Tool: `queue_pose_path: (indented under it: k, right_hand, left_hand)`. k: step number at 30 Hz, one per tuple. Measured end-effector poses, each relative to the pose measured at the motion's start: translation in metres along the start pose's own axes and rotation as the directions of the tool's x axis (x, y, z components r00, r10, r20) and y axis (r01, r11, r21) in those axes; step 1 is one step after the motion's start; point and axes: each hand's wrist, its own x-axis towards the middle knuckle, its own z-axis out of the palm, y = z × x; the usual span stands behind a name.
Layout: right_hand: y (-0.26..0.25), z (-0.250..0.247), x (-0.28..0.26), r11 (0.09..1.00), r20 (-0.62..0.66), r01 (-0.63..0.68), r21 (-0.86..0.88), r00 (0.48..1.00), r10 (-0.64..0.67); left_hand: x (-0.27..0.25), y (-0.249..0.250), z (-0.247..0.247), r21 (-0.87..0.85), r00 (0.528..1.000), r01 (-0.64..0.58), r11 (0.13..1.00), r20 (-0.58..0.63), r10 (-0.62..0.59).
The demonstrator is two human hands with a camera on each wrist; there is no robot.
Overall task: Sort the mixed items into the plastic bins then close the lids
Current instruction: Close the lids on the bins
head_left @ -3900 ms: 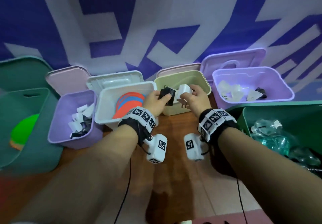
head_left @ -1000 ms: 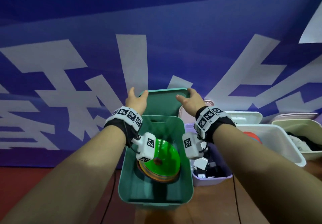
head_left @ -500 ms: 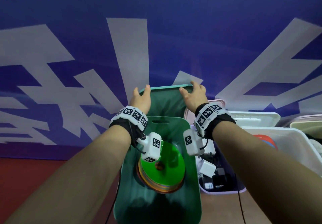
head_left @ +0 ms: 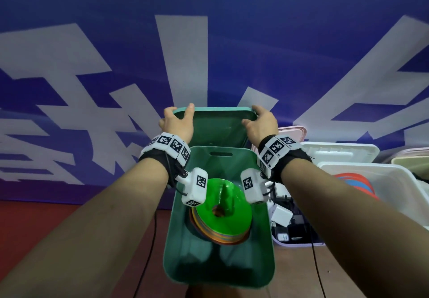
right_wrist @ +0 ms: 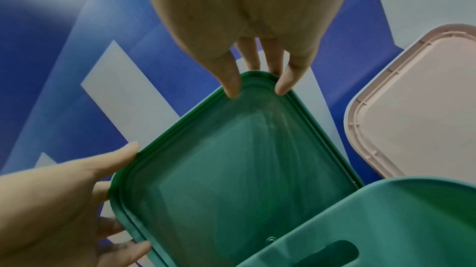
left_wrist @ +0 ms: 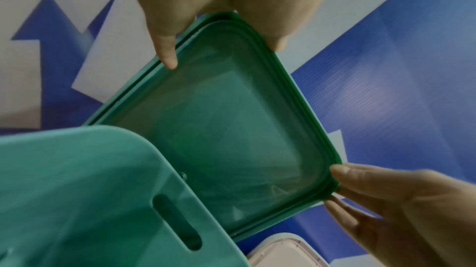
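Observation:
A green bin (head_left: 185,251) stands open in front of me, holding a stack of coloured discs (head_left: 222,212) with a green one on top. Its green lid (head_left: 216,128) stands raised behind it against the wall. My left hand (head_left: 177,121) grips the lid's top left corner, and in the left wrist view the thumb (left_wrist: 165,53) lies on the lid's inner face (left_wrist: 226,128). My right hand (head_left: 262,121) grips the top right corner, and in the right wrist view its fingertips (right_wrist: 231,88) curl over the lid's edge (right_wrist: 244,169).
Right of the green bin sits a purple bin with white and black chargers (head_left: 281,214), then a white bin (head_left: 394,181) with orange discs. Their pink lid (head_left: 292,133) and white lid (head_left: 336,151) stand raised. A blue and white wall (head_left: 209,42) is close behind.
Earlier both hands held chargers over the yellow-green bin. The view has since swung left to the green bin, and both hands have reached up and taken the lid's top corners.

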Motion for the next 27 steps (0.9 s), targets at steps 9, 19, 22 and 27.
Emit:
queue_pose_path:
  k: [9,19,22,27]
  right_hand:
    - [-0.025,-0.019,-0.046,0.989,-0.047,0.118,0.085,0.992,-0.114]
    - [-0.025,-0.056,-0.089,0.999,0.046,-0.020,-0.029,0.999,0.022]
    - [-0.012,-0.063,-0.102,0.999,0.115,-0.027,-0.020,0.993,0.029]
    - [0.004,-0.067,-0.118,0.999,0.234,0.022,-0.048,0.972,-0.011]
  left_hand:
    - [-0.041,-0.003,-0.045,0.045,0.976,-0.210,0.977,-0.042,0.211]
    - [-0.105,-0.014,-0.065,0.154,0.936,-0.348,0.925,-0.006,0.353]
    - [-0.121,-0.019,-0.066,0.191,0.950,-0.300,0.935,-0.023,0.310]
    - [-0.134,-0.030,-0.062,0.098,0.987,-0.142,0.985,-0.060,0.149]
